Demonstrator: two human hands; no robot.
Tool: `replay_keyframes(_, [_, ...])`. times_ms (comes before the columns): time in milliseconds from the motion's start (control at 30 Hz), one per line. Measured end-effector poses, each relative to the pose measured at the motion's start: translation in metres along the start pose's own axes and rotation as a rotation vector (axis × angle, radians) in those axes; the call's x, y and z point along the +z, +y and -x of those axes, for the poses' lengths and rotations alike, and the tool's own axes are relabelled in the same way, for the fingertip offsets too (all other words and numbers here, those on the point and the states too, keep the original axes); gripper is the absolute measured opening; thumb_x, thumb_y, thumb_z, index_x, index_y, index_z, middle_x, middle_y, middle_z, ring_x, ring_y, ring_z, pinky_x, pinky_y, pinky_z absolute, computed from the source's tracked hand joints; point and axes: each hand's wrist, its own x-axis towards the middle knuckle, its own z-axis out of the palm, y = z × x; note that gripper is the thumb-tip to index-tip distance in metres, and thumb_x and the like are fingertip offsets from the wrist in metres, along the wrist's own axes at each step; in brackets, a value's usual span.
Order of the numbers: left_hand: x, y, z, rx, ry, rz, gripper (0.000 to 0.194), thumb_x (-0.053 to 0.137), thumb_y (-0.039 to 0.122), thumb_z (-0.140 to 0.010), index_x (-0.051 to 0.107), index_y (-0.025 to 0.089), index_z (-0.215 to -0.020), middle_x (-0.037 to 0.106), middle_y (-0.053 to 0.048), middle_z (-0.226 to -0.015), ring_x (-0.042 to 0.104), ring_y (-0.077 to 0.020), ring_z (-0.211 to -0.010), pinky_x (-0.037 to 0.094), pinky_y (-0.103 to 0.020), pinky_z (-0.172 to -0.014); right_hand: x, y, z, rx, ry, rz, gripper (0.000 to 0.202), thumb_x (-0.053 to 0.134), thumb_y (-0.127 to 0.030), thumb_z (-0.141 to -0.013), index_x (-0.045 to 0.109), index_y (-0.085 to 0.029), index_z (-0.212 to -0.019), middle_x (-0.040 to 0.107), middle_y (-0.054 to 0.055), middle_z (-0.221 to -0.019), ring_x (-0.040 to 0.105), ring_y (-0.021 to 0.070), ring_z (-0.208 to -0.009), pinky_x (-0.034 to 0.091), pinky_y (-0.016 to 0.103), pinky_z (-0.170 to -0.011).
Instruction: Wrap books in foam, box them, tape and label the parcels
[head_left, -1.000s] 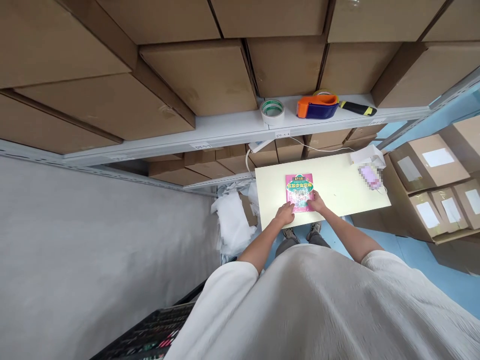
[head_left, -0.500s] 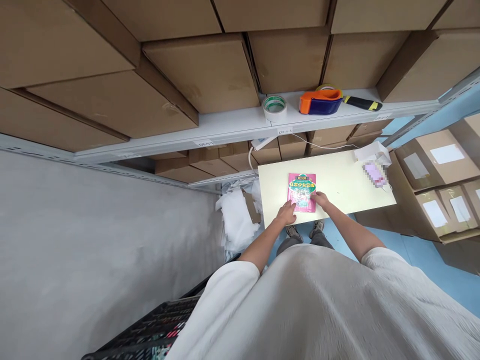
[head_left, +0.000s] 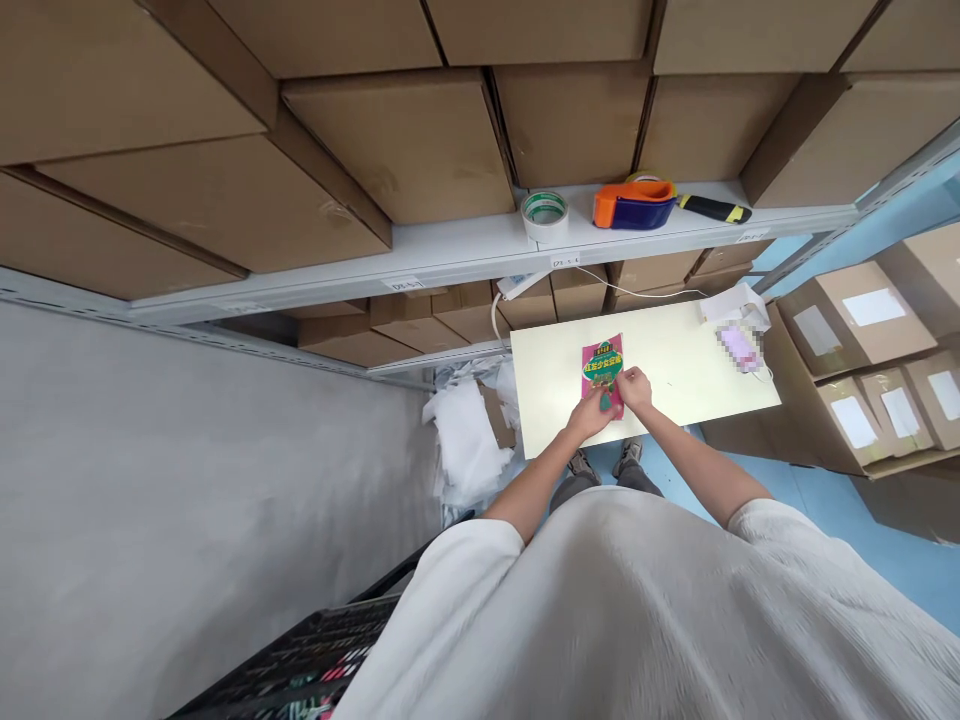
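Observation:
A thin pink book (head_left: 598, 372) with a green oval and yellow Chinese lettering on its cover is at the left part of the cream table (head_left: 697, 375). Its cover looks bent, and its lower right part bulges up between my hands. Fingers of my left hand (head_left: 590, 415) are closed on the lower edge, with a bit of green cover showing by the thumb. My right hand (head_left: 635, 388) is curled and pinches the right edge. Its fingertips partly hide that side of the book.
On the shelf above the table lie a tape roll (head_left: 545, 212), an orange and blue tape dispenser (head_left: 634, 205) and a black and yellow cutter (head_left: 716, 208). A blurred pink phone-like thing (head_left: 740, 345) lies at the table's right. Cardboard boxes (head_left: 855, 310) stand to the right; white packing sheets (head_left: 469, 435) lie left.
The book lay flat under my hands before; now it is bent and turned slightly. My left hand has moved right onto its lower part, and my right hand has curled at its edge.

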Motion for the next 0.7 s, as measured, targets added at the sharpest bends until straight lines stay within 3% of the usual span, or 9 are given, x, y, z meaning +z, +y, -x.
replay_keyframes(100, [-0.005, 0.016, -0.003, 0.060, 0.112, 0.114, 0.046, 0.072, 0.042, -0.102, 0.067, 0.022, -0.144, 0.075, -0.012, -0.144, 0.073, -0.0290, -0.129, 0.058, -0.039, -0.109, -0.008, -0.018, 0.006, -0.114, 0.054, 0.008, 0.019, 0.065, -0.044, -0.094, 0.066, -0.025, -0.098, 0.079, 0.006, -0.098, 0.074, 0.0268, -0.097, 0.059, 0.036, -0.090])
replay_keyframes(200, [-0.014, 0.013, -0.003, 0.002, 0.157, 0.171, 0.039, 0.067, 0.028, -0.103, 0.070, 0.023, -0.142, 0.081, -0.009, -0.132, 0.077, -0.0258, -0.117, 0.060, -0.035, -0.103, -0.008, -0.027, 0.009, -0.217, -0.094, -0.100, 0.018, 0.062, -0.043, -0.097, 0.066, -0.025, -0.097, 0.079, 0.004, -0.101, 0.076, 0.0230, -0.093, 0.059, 0.034, -0.089])
replay_keyframes(267, [-0.022, 0.000, -0.001, -0.103, 0.195, 0.161, 0.040, 0.062, 0.021, -0.104, 0.071, 0.023, -0.142, 0.083, -0.008, -0.128, 0.078, -0.0259, -0.116, 0.060, -0.034, -0.101, -0.003, -0.028, 0.010, -0.252, -0.252, -0.186, 0.021, 0.057, -0.042, -0.101, 0.067, -0.024, -0.100, 0.080, 0.004, -0.105, 0.077, 0.0211, -0.094, 0.060, 0.033, -0.088])
replay_keyframes(333, [-0.030, -0.018, 0.002, -0.203, 0.235, 0.140, 0.043, 0.058, 0.015, -0.103, 0.070, 0.022, -0.144, 0.082, -0.008, -0.132, 0.077, -0.0255, -0.120, 0.060, -0.033, -0.103, 0.004, -0.023, 0.011, -0.248, -0.332, -0.199, 0.022, 0.055, -0.039, -0.103, 0.069, -0.022, -0.104, 0.081, 0.005, -0.110, 0.077, 0.0218, -0.100, 0.061, 0.033, -0.089])
replay_keyframes(500, [-0.041, -0.062, 0.013, -0.372, 0.195, 0.087, 0.050, 0.054, 0.008, -0.102, 0.066, 0.022, -0.148, 0.081, -0.008, -0.136, 0.078, -0.0223, -0.122, 0.059, -0.031, -0.105, 0.014, -0.001, 0.010, -0.159, -0.326, -0.041, 0.026, 0.061, -0.032, -0.099, 0.076, -0.020, -0.117, 0.079, 0.013, -0.131, 0.075, 0.0273, -0.119, 0.060, 0.038, -0.099])
replay_keyframes(700, [-0.035, -0.086, 0.019, -0.347, 0.171, 0.095, 0.057, 0.048, 0.003, -0.099, 0.067, 0.023, -0.148, 0.075, -0.007, -0.148, 0.071, -0.0188, -0.137, 0.054, -0.030, -0.117, 0.018, 0.021, 0.008, -0.045, -0.311, 0.045, 0.039, 0.061, -0.030, -0.098, 0.075, -0.018, -0.132, 0.077, 0.015, -0.140, 0.074, 0.0293, -0.127, 0.058, 0.043, -0.108])
